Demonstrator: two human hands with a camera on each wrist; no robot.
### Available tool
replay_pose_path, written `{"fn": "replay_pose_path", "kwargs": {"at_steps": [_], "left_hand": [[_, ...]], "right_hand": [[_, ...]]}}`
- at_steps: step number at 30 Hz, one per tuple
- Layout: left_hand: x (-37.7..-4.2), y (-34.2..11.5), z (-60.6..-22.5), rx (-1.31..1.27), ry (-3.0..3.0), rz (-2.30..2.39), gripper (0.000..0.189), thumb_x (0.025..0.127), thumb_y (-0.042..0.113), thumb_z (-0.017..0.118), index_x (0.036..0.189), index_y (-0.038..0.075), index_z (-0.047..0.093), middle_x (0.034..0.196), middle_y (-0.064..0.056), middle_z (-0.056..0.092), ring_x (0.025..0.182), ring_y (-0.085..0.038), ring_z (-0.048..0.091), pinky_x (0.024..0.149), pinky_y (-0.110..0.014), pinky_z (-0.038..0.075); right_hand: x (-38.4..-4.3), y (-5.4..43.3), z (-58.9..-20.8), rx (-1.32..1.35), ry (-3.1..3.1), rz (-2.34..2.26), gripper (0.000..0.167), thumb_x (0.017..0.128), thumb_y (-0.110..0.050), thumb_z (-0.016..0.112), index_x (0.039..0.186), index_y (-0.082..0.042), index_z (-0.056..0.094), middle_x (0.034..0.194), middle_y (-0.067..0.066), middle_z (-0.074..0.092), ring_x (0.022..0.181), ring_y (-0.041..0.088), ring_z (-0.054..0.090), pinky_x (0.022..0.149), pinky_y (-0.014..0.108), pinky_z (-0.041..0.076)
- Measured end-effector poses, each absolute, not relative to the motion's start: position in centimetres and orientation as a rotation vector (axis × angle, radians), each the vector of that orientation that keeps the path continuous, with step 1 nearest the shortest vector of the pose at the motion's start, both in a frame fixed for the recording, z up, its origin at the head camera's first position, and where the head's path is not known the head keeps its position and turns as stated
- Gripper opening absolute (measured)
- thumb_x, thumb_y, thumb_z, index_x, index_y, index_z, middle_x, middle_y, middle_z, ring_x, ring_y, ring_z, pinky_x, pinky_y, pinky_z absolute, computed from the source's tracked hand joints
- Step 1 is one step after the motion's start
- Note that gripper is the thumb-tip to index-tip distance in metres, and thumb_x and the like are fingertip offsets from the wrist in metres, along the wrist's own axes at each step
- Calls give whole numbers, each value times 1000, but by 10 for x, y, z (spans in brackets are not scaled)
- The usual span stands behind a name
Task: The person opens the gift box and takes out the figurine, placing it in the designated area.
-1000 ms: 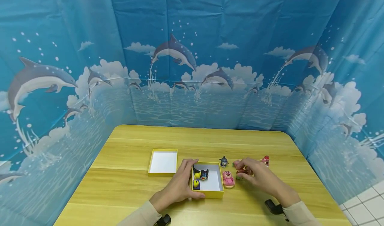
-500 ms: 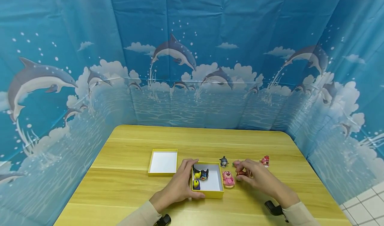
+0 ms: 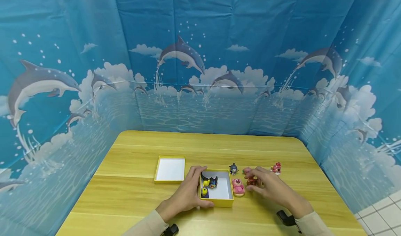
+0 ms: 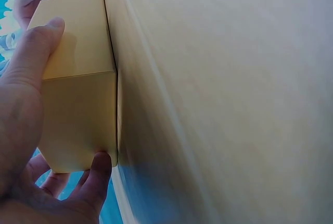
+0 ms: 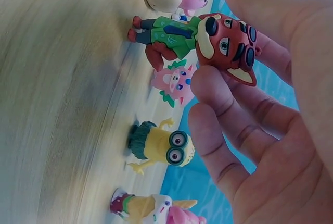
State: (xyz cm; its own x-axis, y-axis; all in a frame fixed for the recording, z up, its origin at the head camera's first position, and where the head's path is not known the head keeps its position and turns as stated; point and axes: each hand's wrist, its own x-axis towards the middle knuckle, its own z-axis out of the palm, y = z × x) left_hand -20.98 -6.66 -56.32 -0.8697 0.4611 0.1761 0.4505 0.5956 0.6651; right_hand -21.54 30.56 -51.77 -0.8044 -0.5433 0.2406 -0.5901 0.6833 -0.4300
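My left hand (image 3: pixel 185 194) grips the yellow open-topped box (image 3: pixel 223 203), thumb on the near wall and fingers at the left side; the left wrist view shows the same hold. Inside the box lie a black cat-like figurine (image 3: pixel 213 182) and a yellow-and-purple one (image 3: pixel 204 192). My right hand (image 3: pixel 270 185) has its fingers curled round the head of a fox figurine (image 5: pixel 179 39) in a green shirt. The fox's feet are at the table surface. Between the box and my right hand lies a pink bear figurine (image 3: pixel 238 187).
The box lid (image 3: pixel 170 170) lies white side up, left of the box. Behind are a grey figurine (image 3: pixel 233 168), a pink one (image 3: pixel 246 170) and a red-topped one (image 3: pixel 276 167). The right wrist view also shows a yellow minion figurine (image 5: pixel 158 143).
My right hand has shifted slightly left, and the fox figurine has turned and moved a little left with it. My left hand and the box have stayed put.
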Motion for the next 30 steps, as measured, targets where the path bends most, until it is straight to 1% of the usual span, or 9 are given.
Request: {"fn": "replay_pose_path", "kwargs": {"at_steps": [6,11,13,16,19,23,26,30], "left_hand": [[-209,-67,-563,792,2788,1159,134,78,58,109,180,11,36,175,-11,44,154,-30,57,131,-53,55],[-210,-67,-564,791,2789,1162,134,78,58,109,180,12,37,174,-12,44,154,-30,58,131,-53,55],[-210,-67,-564,793,2792,1162,134,78,58,109,180,12,37,174,-12,44,154,-30,58,131,-53,55],[-210,-67,-564,797,2796,1155,133,78,58,109,180,12,37,174,-11,45,153,-29,58,131,-52,56],[-210,-67,-564,794,2801,1145,133,78,59,109,180,12,37,174,-11,45,153,-28,58,131,-52,56],[-210,-66,-563,792,2805,1141,133,78,59,109,180,13,37,173,-11,45,153,-29,59,131,-52,56],[-210,-66,-563,794,2806,1141,133,78,58,109,180,13,37,174,-12,45,154,-30,58,132,-53,55],[-209,-66,-564,794,2805,1142,133,78,58,109,180,12,37,174,-12,45,154,-30,58,132,-53,55]], "right_hand": [[-215,306,-517,937,-2798,768,36,103,-24,91,135,-9,80,128,5,79,90,-1,63,74,25,61],[-214,306,-515,933,-2796,782,39,104,-25,90,138,-9,79,130,4,78,91,-1,64,76,27,63],[-213,306,-515,927,-2797,766,39,105,-25,90,139,-10,79,131,3,78,95,3,67,78,29,64],[-213,305,-514,908,-2805,721,39,105,-27,90,140,-13,80,131,-2,78,104,11,73,85,34,67],[-212,304,-513,889,-2801,683,39,104,-26,91,139,-14,81,129,-3,79,113,18,77,91,39,69],[-211,303,-511,879,-2781,656,38,103,-23,92,138,-14,82,127,-2,80,114,24,78,94,42,70],[-210,302,-510,863,-2774,622,36,103,-24,92,136,-15,83,127,-3,79,112,22,76,94,40,70],[-209,299,-507,859,-2746,584,32,101,-22,94,131,-21,83,125,-4,79,107,13,72,90,37,69]]}}
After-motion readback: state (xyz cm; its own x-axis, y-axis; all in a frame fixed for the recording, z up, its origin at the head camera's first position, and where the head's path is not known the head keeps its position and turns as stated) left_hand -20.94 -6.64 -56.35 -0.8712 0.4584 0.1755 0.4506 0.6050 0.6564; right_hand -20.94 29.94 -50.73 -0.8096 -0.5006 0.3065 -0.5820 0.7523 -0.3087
